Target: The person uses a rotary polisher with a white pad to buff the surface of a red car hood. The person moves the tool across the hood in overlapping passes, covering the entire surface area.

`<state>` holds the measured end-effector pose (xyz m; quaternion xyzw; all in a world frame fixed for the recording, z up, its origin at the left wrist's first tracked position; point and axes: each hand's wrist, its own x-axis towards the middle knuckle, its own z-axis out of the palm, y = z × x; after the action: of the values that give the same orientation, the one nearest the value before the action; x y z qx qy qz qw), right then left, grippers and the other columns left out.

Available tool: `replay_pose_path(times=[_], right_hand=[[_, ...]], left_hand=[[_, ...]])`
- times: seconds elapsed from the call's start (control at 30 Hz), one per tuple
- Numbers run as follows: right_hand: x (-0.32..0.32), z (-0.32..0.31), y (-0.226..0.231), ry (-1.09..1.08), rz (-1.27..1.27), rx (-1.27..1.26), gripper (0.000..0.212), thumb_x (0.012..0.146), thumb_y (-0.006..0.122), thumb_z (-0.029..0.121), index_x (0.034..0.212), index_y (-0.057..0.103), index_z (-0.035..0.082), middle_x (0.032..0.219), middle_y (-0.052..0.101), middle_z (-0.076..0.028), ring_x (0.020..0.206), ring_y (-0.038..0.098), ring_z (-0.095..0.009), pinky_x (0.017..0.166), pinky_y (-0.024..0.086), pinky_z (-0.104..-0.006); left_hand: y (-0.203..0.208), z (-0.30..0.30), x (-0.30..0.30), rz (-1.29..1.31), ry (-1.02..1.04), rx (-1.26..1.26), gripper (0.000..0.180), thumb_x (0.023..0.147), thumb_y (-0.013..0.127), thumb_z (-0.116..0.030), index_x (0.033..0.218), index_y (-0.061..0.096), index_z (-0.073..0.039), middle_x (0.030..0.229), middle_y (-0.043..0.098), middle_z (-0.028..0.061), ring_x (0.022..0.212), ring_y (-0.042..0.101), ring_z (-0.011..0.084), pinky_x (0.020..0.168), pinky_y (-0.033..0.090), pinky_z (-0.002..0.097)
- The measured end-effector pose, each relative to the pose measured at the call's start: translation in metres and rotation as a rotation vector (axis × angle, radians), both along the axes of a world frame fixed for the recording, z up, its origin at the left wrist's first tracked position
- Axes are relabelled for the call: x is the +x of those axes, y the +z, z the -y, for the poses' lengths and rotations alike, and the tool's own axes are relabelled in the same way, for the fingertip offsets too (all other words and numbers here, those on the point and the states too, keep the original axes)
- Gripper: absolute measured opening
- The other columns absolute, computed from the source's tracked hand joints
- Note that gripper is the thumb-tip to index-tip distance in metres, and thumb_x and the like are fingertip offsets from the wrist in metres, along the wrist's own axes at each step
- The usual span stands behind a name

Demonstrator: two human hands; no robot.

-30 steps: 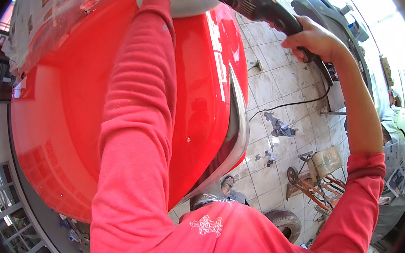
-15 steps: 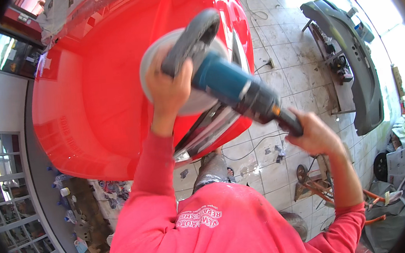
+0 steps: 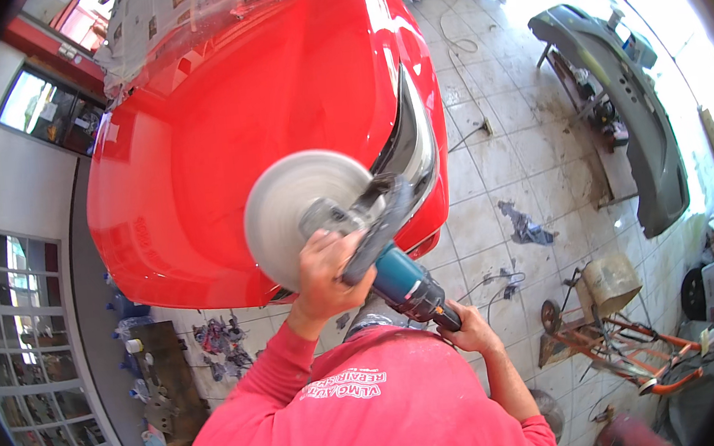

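Note:
I hold a teal and black car polisher (image 3: 399,277) in both hands over the front of a red car hood (image 3: 223,150). My left hand (image 3: 329,268) is closed round the black front handle near the polisher's head. Behind it, my right hand (image 3: 471,328) grips the black rear handle close to my body. The round whitish polishing pad (image 3: 276,221) covers the hood's front corner beside the headlight (image 3: 419,154). Its face is turned away, so whether it touches the paint I cannot tell.
Masking film (image 3: 178,26) covers the car's far part. A grey bumper (image 3: 619,107) rests on a stand at the right. An orange-framed cart (image 3: 640,351) stands at the lower right. Cables and a crumpled rag (image 3: 525,223) lie on the tiled floor (image 3: 497,168).
The polisher has come back toward my body, and both hands with it. Its pad has moved from over the hood's right side, by the headlight, to the front edge.

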<state>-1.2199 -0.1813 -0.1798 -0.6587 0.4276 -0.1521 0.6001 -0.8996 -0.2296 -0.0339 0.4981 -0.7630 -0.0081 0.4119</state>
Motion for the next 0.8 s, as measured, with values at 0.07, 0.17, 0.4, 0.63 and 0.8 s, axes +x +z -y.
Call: replay_pose_path(times=[0.07,0.17,0.4,0.63,0.8], right_hand=[[-0.003,0.008,-0.009,-0.056,-0.003,0.02,0.049,0.083,0.081,0.01,0.13,0.068,0.008,0.097,0.079,-0.016,0.091,0.078,-0.031,0.083,0.059,-0.0412],[-0.012,0.034,-0.006,-0.191,-0.041,0.214,0.031,0.083,0.081,0.008,0.113,0.07,0.005,0.087,0.075,-0.005,0.079,0.07,-0.016,0.074,0.055,-0.0345],[-0.021,0.116,0.021,-0.3,0.148,0.294,0.059,0.087,0.071,-0.002,0.145,0.057,-0.003,0.07,0.066,-0.005,0.055,0.059,-0.013,0.053,0.047,-0.029],[-0.034,0.048,0.018,-0.302,0.059,0.3,0.03,0.086,0.077,0.0,0.114,0.067,0.0,0.07,0.065,-0.003,0.056,0.059,-0.012,0.053,0.045,-0.0288],[0.008,-0.037,-0.017,-0.16,-0.107,0.028,0.015,0.088,0.081,0.009,0.092,0.067,0.006,0.07,0.064,0.001,0.058,0.057,-0.009,0.054,0.045,-0.0301]], left_hand=[[-0.002,0.039,-0.009,0.022,-0.041,-0.029,0.039,0.076,0.079,-0.012,0.112,0.071,0.0,0.084,0.07,0.0136,0.071,0.067,0.0338,0.075,0.054,0.045],[0.009,0.1,-0.031,0.037,-0.042,0.093,0.035,0.08,0.077,-0.016,0.112,0.071,-0.003,0.085,0.072,0.0163,0.078,0.07,0.0371,0.077,0.056,0.0488],[0.033,0.225,-0.064,-0.014,-0.053,0.227,0.03,0.08,0.074,-0.03,0.101,0.077,-0.009,0.084,0.077,0.0177,0.087,0.077,0.0395,0.08,0.059,0.0532],[0.019,0.131,-0.059,-0.038,0.018,0.225,0.034,0.08,0.077,-0.03,0.106,0.077,-0.009,0.084,0.076,0.0166,0.085,0.077,0.0381,0.079,0.059,0.0527],[-0.029,-0.001,-0.002,-0.106,0.078,-0.084,0.028,0.076,0.079,-0.02,0.1,0.073,-0.007,0.076,0.07,0.013,0.073,0.071,0.0346,0.075,0.057,0.0468]])
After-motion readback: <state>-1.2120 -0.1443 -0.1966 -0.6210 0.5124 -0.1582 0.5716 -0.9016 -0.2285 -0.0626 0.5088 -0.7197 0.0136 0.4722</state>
